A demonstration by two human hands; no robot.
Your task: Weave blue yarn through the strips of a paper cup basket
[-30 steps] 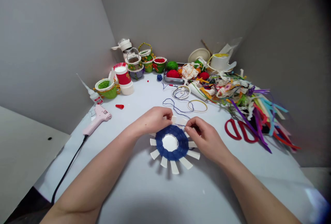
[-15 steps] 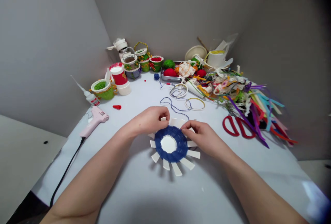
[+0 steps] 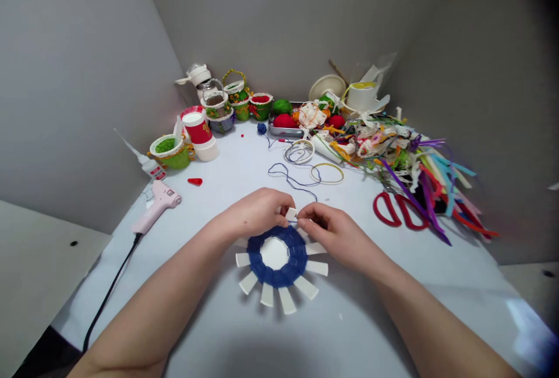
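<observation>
A paper cup (image 3: 274, 253), its side cut into splayed white strips, has dark blue yarn (image 3: 257, 266) woven round its middle. Closed at its far left edge, my left hand (image 3: 266, 212) grips the cup by its rim of strips. My right hand (image 3: 325, 226) pinches the blue yarn beside an upright strip, thumb and forefinger together. Past my hands, loose blue yarn (image 3: 286, 175) runs in loops over the table to a small blue ball (image 3: 261, 128).
At left lie a pink glue gun (image 3: 157, 206), a glue bottle (image 3: 152, 167) and a red cap (image 3: 195, 182). Small decorated baskets (image 3: 172, 154) stand behind. Red-handled scissors (image 3: 399, 212) lie at right beside a heap of ribbons (image 3: 432, 186). A metal tray (image 3: 286, 131) holds yarn balls.
The woven cup has shifted left and toward me, and has turned somewhat. My right hand has moved left, closer to my left hand, with yarn stretched at a strip between them.
</observation>
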